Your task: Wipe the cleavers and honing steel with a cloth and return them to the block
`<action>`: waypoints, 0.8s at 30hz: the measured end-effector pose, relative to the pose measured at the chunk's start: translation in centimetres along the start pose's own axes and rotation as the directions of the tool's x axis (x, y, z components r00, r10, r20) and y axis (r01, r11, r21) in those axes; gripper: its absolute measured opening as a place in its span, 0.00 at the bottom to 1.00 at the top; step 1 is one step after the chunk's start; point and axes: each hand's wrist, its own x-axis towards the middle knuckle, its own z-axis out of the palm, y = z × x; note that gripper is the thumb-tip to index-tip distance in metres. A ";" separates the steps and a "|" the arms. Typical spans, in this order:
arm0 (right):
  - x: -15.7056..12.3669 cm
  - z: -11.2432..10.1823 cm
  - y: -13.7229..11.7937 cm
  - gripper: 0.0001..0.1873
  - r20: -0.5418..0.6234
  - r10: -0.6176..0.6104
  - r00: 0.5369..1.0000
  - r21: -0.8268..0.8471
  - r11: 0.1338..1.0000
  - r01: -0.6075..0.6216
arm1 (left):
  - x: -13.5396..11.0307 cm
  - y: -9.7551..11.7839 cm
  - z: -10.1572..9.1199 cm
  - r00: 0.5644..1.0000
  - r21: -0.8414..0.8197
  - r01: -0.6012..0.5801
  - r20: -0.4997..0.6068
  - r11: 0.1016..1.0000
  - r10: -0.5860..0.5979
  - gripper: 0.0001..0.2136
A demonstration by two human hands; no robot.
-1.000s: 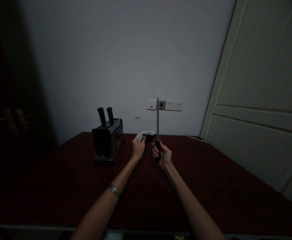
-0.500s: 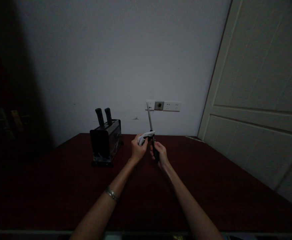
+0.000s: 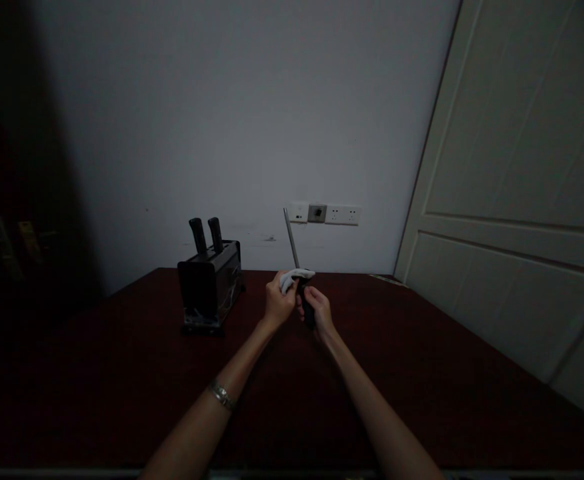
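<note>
In the middle of the head view, my right hand (image 3: pixel 322 312) is closed around the black handle of a honing steel (image 3: pixel 291 238), a long thin grey rod. The rod points up and leans left toward the wall. My left hand (image 3: pixel 277 305) pinches a folded white cloth (image 3: pixel 289 279), which lies against the base of the rod just above the handle. Left of my hands stands a dark knife block (image 3: pixel 198 295) with two black-handled knives (image 3: pixel 215 235) upright in its top; their blades are hidden.
The dark red-brown table (image 3: pixel 412 373) reaches back to a pale wall (image 3: pixel 252 133) with a row of sockets (image 3: pixel 342 215). A white panelled door (image 3: pixel 502 200) borders the right side. On the dim far left are door handles (image 3: pixel 29 237).
The honing steel has tilted further left, its tip moving left and slightly down. The cloth has shifted slightly right and down with my left hand. Both hands keep their hold.
</note>
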 end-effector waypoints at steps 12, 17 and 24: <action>0.1 0.4 0.2 0.19 -0.010 0.049 0.999 0.111 0.993 -0.047 | 0.9 -0.5 -0.6 0.963 -0.043 0.006 -0.269 0.999 -0.018 0.05; 0.0 0.4 0.3 0.18 -0.041 0.053 0.998 0.152 0.987 -0.046 | 0.4 -0.8 -0.8 0.972 0.196 -0.234 0.007 0.952 0.237 0.07; -0.1 0.5 0.8 0.16 -0.074 0.065 0.995 0.159 0.986 -0.053 | -0.2 -1.2 -0.2 0.884 0.262 -0.456 0.246 0.851 0.398 0.15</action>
